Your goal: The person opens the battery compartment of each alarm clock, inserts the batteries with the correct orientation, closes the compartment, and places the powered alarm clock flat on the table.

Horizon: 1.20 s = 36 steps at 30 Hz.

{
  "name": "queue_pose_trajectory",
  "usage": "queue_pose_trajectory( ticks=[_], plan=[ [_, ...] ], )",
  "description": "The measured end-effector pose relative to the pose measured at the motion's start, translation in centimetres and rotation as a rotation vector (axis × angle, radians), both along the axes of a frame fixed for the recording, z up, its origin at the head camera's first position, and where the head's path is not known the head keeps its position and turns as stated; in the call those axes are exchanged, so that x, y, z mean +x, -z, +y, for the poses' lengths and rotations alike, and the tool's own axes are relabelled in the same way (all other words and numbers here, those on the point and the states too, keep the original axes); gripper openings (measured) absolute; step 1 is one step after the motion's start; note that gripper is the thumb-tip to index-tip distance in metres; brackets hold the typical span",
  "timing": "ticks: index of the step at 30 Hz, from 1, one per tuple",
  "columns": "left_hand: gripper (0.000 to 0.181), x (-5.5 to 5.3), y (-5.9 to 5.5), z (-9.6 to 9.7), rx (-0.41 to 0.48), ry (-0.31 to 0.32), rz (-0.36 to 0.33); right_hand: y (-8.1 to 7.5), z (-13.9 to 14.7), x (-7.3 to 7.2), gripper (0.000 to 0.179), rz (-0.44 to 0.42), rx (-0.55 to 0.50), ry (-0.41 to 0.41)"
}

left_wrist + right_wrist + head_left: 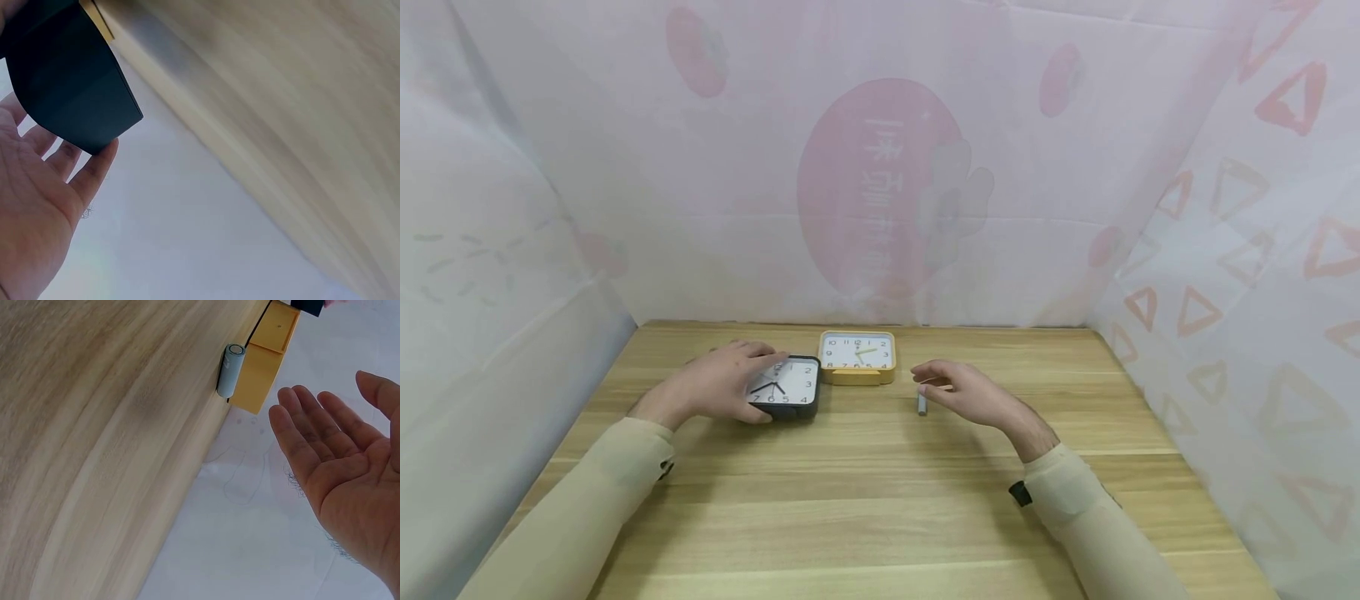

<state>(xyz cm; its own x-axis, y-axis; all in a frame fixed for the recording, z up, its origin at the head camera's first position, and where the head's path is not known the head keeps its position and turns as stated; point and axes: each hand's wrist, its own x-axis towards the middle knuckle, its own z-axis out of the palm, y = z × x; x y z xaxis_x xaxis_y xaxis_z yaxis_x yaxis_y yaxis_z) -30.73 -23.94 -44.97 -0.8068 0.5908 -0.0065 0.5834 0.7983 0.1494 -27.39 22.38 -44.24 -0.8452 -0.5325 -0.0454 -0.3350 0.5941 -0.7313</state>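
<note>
My left hand (726, 383) grips the left side of a square black alarm clock (797, 390), thumb at its near edge and fingers across the far edge. The white dial faces up, partly hidden by that hand. In the left wrist view, fingers curl about the black clock's casing (75, 81). My right hand (966, 393) hovers over the table beside a small grey cylindrical battery (922, 405), its fingers relaxed and holding nothing. The right wrist view shows the battery (230, 374) lying on the wood, apart from the right hand (350, 462).
A yellow alarm clock (859, 377) lies face up just right of the black one, close against it. The wooden table (865, 500) ends at a white printed cloth (737, 233) behind, with more cloth at both sides.
</note>
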Motion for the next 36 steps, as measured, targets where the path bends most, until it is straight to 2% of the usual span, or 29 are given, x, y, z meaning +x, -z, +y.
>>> queue_pose_trajectory(
  ticks=[8,16,24,36],
  plan=[
    [0.116,1.2,-0.7,1.7,-0.006,0.031,0.064,0.1,-0.6,0.0,0.049,0.002,-0.001,0.0],
    [0.117,2.1,-0.9,3.6,0.001,0.084,0.143,-0.1,-1.1,0.2,0.051,-0.008,-0.013,0.005],
    [0.117,2.8,-0.9,5.4,-0.011,0.111,0.229,-0.2,-1.8,0.2,0.051,0.0,-0.018,0.012],
    [0.119,3.3,-0.9,7.9,-0.032,0.121,0.269,0.0,-3.1,-0.2,0.054,0.011,-0.064,0.031]
  ],
)
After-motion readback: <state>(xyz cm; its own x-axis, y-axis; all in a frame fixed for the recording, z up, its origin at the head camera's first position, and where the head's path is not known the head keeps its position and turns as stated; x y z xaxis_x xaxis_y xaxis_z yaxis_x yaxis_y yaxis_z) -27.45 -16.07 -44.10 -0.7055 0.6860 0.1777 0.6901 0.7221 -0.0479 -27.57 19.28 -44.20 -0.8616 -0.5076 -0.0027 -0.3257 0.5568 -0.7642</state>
